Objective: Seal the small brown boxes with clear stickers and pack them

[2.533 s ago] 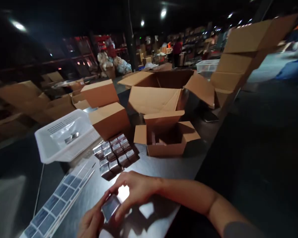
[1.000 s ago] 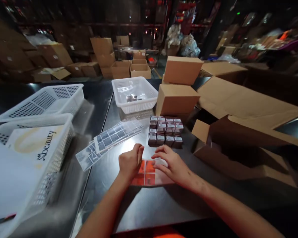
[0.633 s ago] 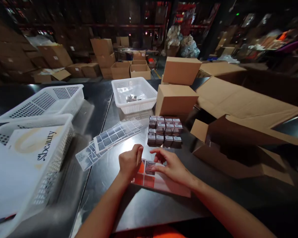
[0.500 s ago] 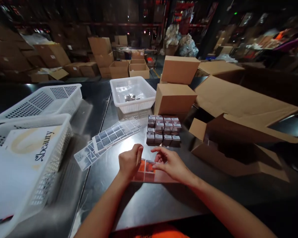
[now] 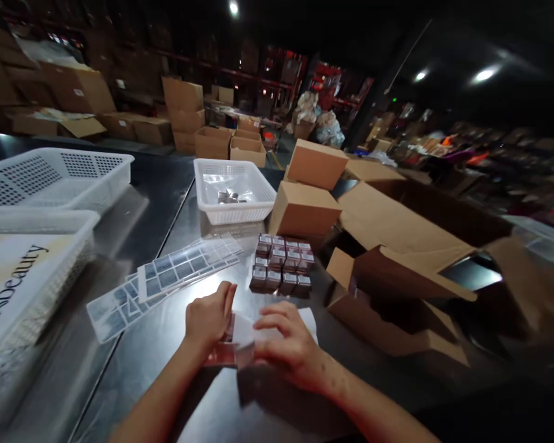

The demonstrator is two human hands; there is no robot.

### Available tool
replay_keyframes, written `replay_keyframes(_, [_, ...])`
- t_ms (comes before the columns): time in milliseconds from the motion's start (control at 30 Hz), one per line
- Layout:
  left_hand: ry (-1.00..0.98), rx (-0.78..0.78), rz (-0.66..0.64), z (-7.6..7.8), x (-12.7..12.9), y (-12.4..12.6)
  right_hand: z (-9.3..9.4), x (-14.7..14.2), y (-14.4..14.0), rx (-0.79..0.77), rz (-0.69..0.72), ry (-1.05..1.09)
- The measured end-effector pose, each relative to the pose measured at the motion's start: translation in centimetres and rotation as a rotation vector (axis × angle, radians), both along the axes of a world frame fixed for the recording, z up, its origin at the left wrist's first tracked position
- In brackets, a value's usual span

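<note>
My left hand (image 5: 208, 317) is closed, thumb up, at the left end of a reddish sticker sheet (image 5: 221, 355). That sheet is bent over, so its white back (image 5: 244, 332) shows between my hands and past my right fingers. Over the white part curls my right hand (image 5: 289, 344), its fingers gripping the sheet; where the thumb meets it is partly hidden. Just beyond my hands stand several small dark boxes (image 5: 284, 261) with white barcode labels, stacked in rows. Left of them, grey-panelled sticker sheets (image 5: 180, 267) lie overlapping on the metal table (image 5: 203, 418).
A white basket (image 5: 234, 212) behind holds a plastic bag and small metallic pieces. Brown cartons (image 5: 305, 206) stand beside it, and an open carton (image 5: 378, 307) lies to the right. Two more white baskets (image 5: 92, 206) occupy the left, the nearer containing a printed "beauty" sheet (image 5: 18, 271).
The reddish sheet lay flat with its printed side up; now it is folded over with white showing. My right hand has closed onto it. The view has shifted and tilted.
</note>
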State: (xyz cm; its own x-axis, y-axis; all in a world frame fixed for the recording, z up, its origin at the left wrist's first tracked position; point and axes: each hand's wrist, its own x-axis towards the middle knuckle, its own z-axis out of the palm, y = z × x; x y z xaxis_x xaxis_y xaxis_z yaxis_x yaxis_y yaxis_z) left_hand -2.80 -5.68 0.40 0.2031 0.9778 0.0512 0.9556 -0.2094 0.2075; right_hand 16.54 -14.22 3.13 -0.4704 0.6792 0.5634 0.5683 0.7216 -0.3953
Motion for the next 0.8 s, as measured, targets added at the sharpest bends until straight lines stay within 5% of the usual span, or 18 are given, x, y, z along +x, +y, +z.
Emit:
replay_keyframes(67, [0.016,-0.024,-0.006,0.1,-0.1,0.3,1.4,1.0,1.0,0.029,-0.010,0.033])
replay_keyframes(167, [0.011,-0.032,-0.030,0.2,-0.1,0.5,2.9,2.8,4.8,0.055,-0.311,-0.037])
replay_keyframes(233, [-0.016,-0.025,-0.053,0.1,0.0,0.3,2.7,3.8,7.9,0.027,-0.470,-0.209])
replay_keyframes(333, [-0.089,-0.012,-0.080,-0.1,0.0,0.2,0.8,4.5,11.0,-0.018,-0.525,-0.307])
replay_keyframes(600, [-0.654,-0.183,-0.143,-0.3,0.1,-0.1,-3.3,4.6,9.2,0.092,-0.447,-0.063])
replay_keyframes(800, [-1.028,-0.338,-0.259,0.4,0.8,-1.1,-2.7,1.5,3.9,0.143,0.050,0.052])
